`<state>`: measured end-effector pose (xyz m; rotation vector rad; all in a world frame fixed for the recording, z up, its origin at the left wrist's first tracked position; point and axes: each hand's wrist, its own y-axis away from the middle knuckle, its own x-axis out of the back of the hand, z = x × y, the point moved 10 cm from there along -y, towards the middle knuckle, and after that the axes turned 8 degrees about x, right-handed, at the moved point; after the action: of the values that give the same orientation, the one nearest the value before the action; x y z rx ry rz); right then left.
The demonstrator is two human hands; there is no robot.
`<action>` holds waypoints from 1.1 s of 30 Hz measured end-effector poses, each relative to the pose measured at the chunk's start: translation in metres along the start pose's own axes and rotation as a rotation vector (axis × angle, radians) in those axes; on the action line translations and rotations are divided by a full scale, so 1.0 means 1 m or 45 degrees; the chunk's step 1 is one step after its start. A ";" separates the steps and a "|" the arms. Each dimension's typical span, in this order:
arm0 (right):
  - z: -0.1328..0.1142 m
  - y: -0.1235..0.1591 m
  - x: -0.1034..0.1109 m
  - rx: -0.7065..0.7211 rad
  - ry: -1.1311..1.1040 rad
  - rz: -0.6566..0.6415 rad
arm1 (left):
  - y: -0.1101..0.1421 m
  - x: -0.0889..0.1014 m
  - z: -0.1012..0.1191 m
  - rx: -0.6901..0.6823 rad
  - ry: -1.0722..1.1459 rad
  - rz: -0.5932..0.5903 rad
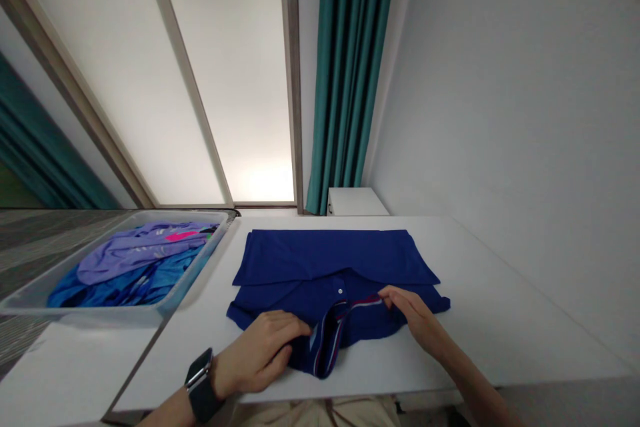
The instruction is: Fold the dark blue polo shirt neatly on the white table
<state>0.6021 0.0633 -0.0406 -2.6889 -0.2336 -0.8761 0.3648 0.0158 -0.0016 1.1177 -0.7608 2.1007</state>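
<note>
A dark blue polo shirt [320, 253] lies folded on the white table in front of me, its lower part turned up toward the collar. A white button shows near its middle. The collar, trimmed in red and white stripes, points toward me, its left side standing up in a loop. My left hand [263, 350], with a black watch on the wrist, rests against the left side of the collar, thumb and forefinger apart. At the right end of the collar, my right hand [413, 317] pinches the striped edge between its fingertips.
A translucent plastic bin [173, 303] with purple and blue clothes [130, 257] stands at the left. Beyond the white table [480, 347] are a small white cabinet [356, 201], a green curtain [347, 80] and frosted sliding doors [235, 93]. A wall [525, 113] borders the right side.
</note>
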 end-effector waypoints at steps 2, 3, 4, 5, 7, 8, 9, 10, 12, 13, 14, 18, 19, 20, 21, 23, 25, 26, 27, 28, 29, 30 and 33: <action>-0.010 -0.001 -0.009 0.012 -0.134 -0.211 | -0.004 0.003 -0.011 0.125 0.043 0.012; -0.014 0.000 -0.015 0.000 -0.169 -0.305 | -0.007 0.003 -0.015 0.177 0.047 0.024; -0.015 0.000 -0.020 -0.018 -0.166 -0.365 | -0.010 0.002 -0.018 0.212 0.034 0.038; -0.016 -0.001 -0.022 -0.024 -0.122 -0.370 | -0.014 0.001 -0.019 0.231 0.006 0.056; -0.021 -0.006 -0.021 0.039 0.056 -0.256 | -0.022 -0.003 -0.015 0.233 -0.070 0.094; -0.025 -0.008 -0.020 0.102 0.150 -0.187 | -0.026 -0.005 -0.011 0.221 -0.098 0.107; -0.031 -0.009 -0.021 0.174 0.225 -0.143 | -0.029 -0.008 -0.006 0.201 -0.114 0.101; -0.036 -0.009 -0.025 0.237 0.272 -0.141 | -0.031 -0.012 -0.001 0.175 -0.123 0.075; -0.042 -0.005 -0.038 0.312 0.306 -0.255 | -0.034 -0.022 0.008 0.112 -0.133 -0.031; -0.043 -0.002 -0.044 0.333 0.316 -0.336 | -0.033 -0.027 0.012 0.073 -0.137 -0.096; -0.043 0.002 -0.048 0.352 0.330 -0.413 | -0.031 -0.031 0.014 0.031 -0.139 -0.157; -0.041 0.020 -0.057 0.393 0.424 -0.606 | -0.016 -0.034 0.016 -0.079 -0.133 -0.262; -0.041 0.023 -0.057 0.392 0.445 -0.624 | -0.013 -0.033 0.015 -0.082 -0.136 -0.266; -0.041 0.024 -0.058 0.389 0.461 -0.629 | -0.011 -0.033 0.015 -0.079 -0.145 -0.273; -0.043 0.024 -0.057 0.387 0.469 -0.620 | -0.010 -0.033 0.015 -0.069 -0.157 -0.275; -0.047 0.017 -0.054 0.389 0.460 -0.556 | -0.012 -0.030 0.013 -0.020 -0.179 -0.239; -0.050 0.004 -0.045 0.391 0.459 -0.433 | -0.019 -0.020 0.005 0.067 -0.207 -0.121; -0.050 -0.004 -0.039 0.394 0.481 -0.357 | -0.023 -0.013 -0.003 0.119 -0.235 -0.045; -0.048 -0.011 -0.033 0.399 0.523 -0.281 | -0.026 -0.006 -0.013 0.172 -0.277 0.027; -0.045 -0.018 -0.028 0.403 0.585 -0.213 | -0.028 0.000 -0.025 0.221 -0.333 0.081; -0.039 -0.024 -0.023 0.402 0.660 -0.160 | -0.030 0.005 -0.038 0.268 -0.396 0.116; -0.032 -0.029 -0.021 0.390 0.737 -0.131 | -0.031 0.008 -0.053 0.316 -0.459 0.135; -0.002 -0.038 -0.024 0.282 0.916 -0.200 | -0.029 0.009 -0.096 0.446 -0.583 0.105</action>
<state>0.5726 0.0972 -0.0447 -2.0148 -0.3465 -1.6753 0.3348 0.1069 -0.0334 1.8269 -0.6608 2.1221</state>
